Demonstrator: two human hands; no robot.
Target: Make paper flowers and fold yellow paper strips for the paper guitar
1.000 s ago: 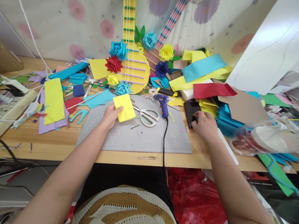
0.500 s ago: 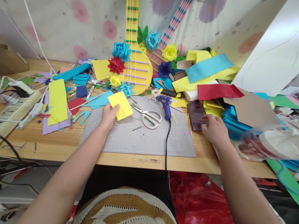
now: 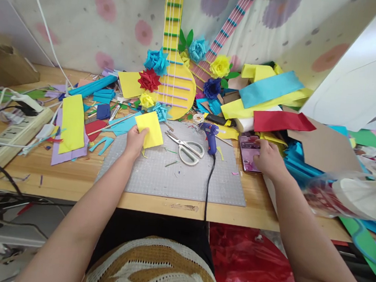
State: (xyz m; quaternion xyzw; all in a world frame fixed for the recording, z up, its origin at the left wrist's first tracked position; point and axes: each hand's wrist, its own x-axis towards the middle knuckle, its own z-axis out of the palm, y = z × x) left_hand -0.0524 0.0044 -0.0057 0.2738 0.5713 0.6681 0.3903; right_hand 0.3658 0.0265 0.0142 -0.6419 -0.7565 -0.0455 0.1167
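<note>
A folded square of yellow crepe paper (image 3: 151, 131) is pinched between the thumb and fingers of my left hand (image 3: 135, 142), above the left part of the grey cutting mat (image 3: 151, 179). My right hand (image 3: 269, 157) is over the right edge of a smartphone (image 3: 248, 153) lying on the table with its screen lit. Its fingers are apart and hold nothing; a fingertip is at the screen, though contact is hard to make out. Between my hands, scissors (image 3: 188, 152) with white handles and a blue glue gun (image 3: 211, 139) rest on the mat.
Behind the mat stand a yellow paper guitar (image 3: 179, 91) and a pink one (image 3: 227, 29) with paper flowers. Paper sheets (image 3: 269, 89) pile up at right, near a clear plastic bag (image 3: 322, 194). A power strip (image 3: 11, 141) with cables occupies the left. The glue gun's cord (image 3: 209, 183) crosses the table's front edge.
The phone's screen has gone from dark to lit. My right hand has shifted slightly, a finger now at the screen. My left hand still holds the yellow paper. The view has shifted a little.
</note>
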